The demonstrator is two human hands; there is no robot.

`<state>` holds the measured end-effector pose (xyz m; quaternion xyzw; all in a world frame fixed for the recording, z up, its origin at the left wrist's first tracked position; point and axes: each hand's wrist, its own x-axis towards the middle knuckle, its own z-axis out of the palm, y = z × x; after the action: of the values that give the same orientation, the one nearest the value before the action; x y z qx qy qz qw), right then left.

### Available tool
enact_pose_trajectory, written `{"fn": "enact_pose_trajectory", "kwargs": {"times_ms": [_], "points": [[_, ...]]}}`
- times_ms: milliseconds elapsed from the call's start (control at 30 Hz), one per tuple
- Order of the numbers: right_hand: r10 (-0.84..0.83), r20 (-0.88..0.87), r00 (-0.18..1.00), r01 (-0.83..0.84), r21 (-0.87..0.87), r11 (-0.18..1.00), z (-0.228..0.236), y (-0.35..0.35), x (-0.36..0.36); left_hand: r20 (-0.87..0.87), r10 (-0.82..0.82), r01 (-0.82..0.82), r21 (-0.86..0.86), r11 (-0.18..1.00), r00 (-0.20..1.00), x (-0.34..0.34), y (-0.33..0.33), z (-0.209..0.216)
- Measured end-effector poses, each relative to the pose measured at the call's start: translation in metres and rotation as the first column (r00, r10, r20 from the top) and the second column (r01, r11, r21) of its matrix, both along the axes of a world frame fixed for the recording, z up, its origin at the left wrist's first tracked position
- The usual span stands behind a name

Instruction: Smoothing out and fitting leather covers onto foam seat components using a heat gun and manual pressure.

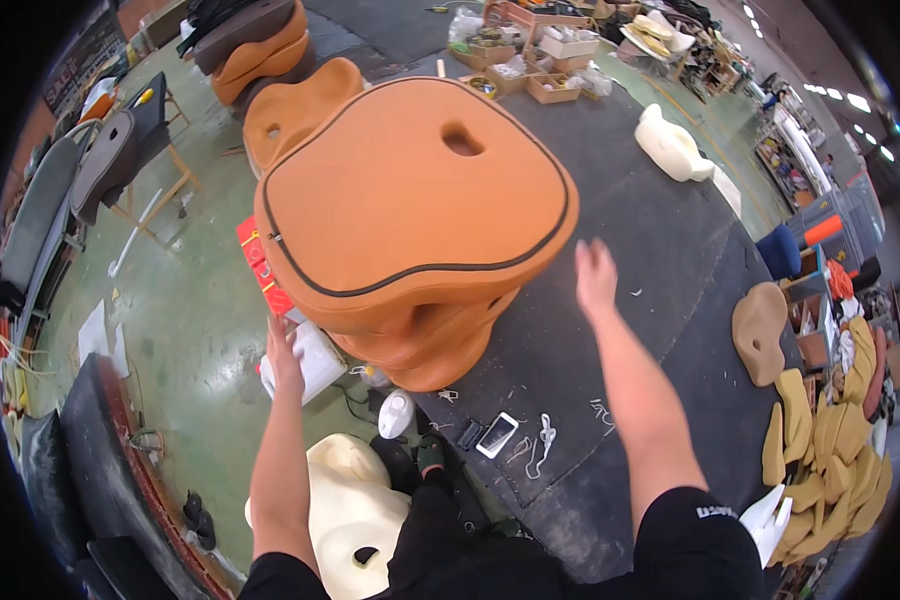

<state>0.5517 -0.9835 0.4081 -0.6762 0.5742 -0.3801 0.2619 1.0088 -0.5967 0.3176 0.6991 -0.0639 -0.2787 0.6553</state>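
An orange padded seat cushion (400, 200) lies before me on top of a stack of similar orange cushions (430, 350). A dark zipper runs round its upper face, with the small zipper pull at the left. An oval hole shows near its far right corner. My right hand (596, 275) is just off the cushion's right side, fingers stretched and nothing in them. Lower left of the cushion, my left hand (286, 350) is held with its fingers extended, also without anything in it. Neither hand appears to touch the cushion.
A phone (497, 435) and a white cable (544, 445) lie on the dark table (570, 490). Cream foam (355, 500) stands by my legs at lower left. Red boxes (260, 265) and a white jug (310, 360) are left of the stack. Tan foam pieces (840, 440) pile up at right.
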Motion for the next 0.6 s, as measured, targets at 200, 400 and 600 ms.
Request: {"fn": "enact_pose_trajectory", "kwargs": {"times_ms": [200, 400, 600], "points": [[0.307, -0.362, 0.88, 0.074, 0.744, 0.665, -0.134, 0.343, -0.225, -0.287, -0.696, 0.493, 0.863, 0.11, 0.658, -0.196, 0.283, -0.162], [0.208, -0.47, 0.858, 0.417, 0.874, 0.25, -0.139, 0.625, -0.406, -0.321, -0.914, 0.662, 0.745, -0.082, 0.248, -0.367, 0.474, -0.13], [0.265, -0.257, 0.929, 0.041, 0.785, 0.618, -0.14, 0.622, -0.483, -0.386, -0.614, 0.694, 0.598, 0.401, 0.688, -0.422, 0.376, -0.02]]}}
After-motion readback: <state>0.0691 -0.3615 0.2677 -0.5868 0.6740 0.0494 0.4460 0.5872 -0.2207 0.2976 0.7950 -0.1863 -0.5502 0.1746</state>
